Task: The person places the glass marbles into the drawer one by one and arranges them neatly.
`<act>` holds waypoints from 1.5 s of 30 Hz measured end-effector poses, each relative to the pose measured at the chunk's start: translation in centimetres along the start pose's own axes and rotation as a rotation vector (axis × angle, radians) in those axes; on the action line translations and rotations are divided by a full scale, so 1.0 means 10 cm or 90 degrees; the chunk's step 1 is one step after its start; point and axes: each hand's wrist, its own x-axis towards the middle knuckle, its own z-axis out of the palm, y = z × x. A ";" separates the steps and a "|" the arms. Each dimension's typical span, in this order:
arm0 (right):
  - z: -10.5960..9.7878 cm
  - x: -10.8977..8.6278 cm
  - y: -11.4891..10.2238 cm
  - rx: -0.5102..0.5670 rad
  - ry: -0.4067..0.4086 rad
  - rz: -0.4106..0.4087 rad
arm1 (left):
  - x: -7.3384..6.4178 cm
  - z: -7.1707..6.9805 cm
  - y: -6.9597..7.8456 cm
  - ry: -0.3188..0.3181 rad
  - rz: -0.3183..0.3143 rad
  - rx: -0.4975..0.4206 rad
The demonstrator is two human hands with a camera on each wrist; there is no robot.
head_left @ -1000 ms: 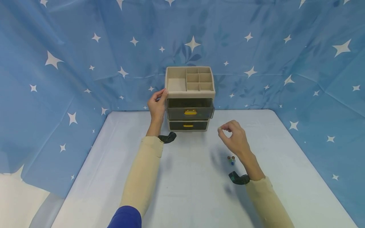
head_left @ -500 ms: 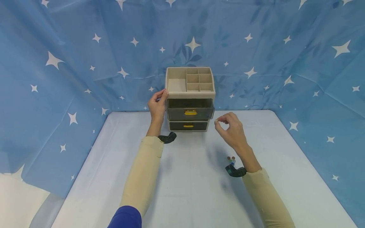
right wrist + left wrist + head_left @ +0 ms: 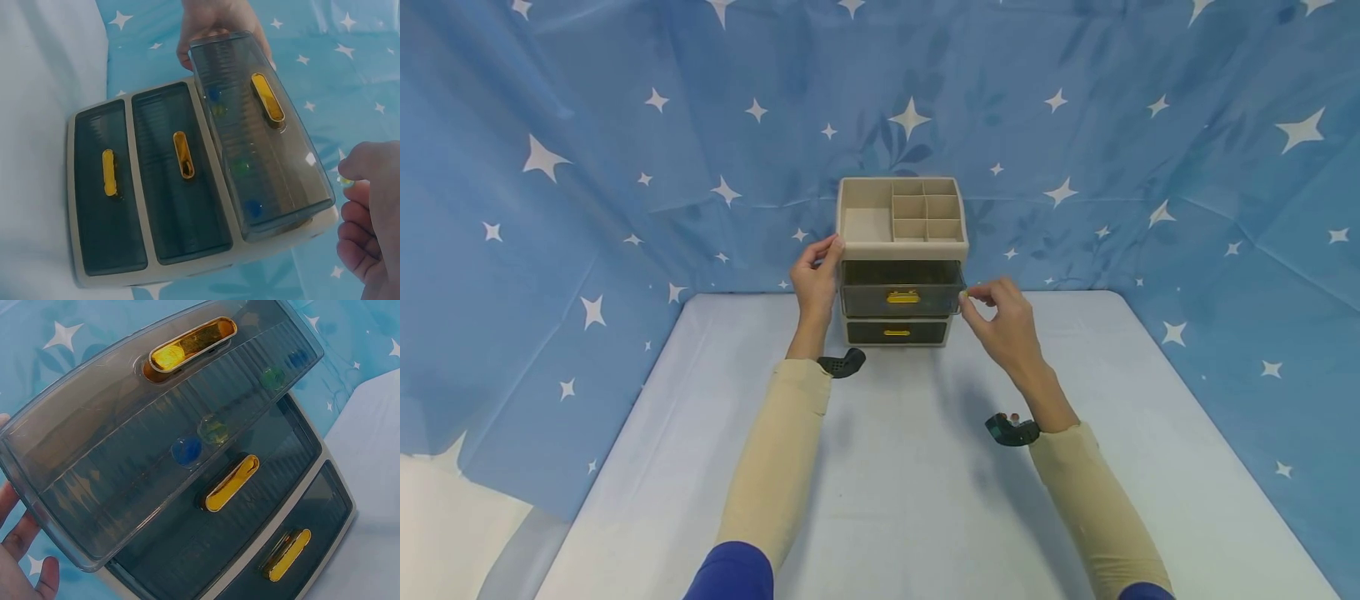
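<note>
A beige drawer organizer (image 3: 892, 251) stands at the back of the table, its top smoked-clear drawer (image 3: 868, 302) pulled out. My left hand (image 3: 815, 283) grips the organizer's upper left edge, thumb at the front corner. My right hand (image 3: 1006, 327) is at the right end of the open drawer, pinching a small glass marble (image 3: 345, 180) with yellow-green in it between thumb and forefinger. Through the drawer's clear front show several marbles, among them a blue marble (image 3: 186, 450), a yellowish marble (image 3: 214, 430) and a green marble (image 3: 272, 378).
Two lower drawers with gold handles, including the bottom drawer (image 3: 107, 219), are closed. A few loose marbles (image 3: 1014, 417) lie on the white table (image 3: 880, 500), partly covered by my right wrist camera (image 3: 1011, 430). A blue star-patterned curtain (image 3: 700, 125) hangs behind.
My right hand has moved up and to the left with the marble, from over the table to the drawer's right end. My left hand has stayed at the organizer's edge.
</note>
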 end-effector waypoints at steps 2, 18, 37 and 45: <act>0.02 0.04 -0.01 -0.003 0.000 0.002 | 0.00 0.00 0.00 -0.002 0.002 0.000; 0.14 0.27 -0.05 -0.010 -0.035 0.023 | 0.00 -0.03 0.00 -0.020 -0.010 0.002; 0.14 0.28 -0.08 -0.020 -0.072 0.038 | 0.02 -0.03 -0.01 -0.021 -0.013 0.002; 0.14 0.28 -0.07 -0.024 -0.071 0.041 | 0.03 -0.03 -0.03 -0.013 -0.011 -0.008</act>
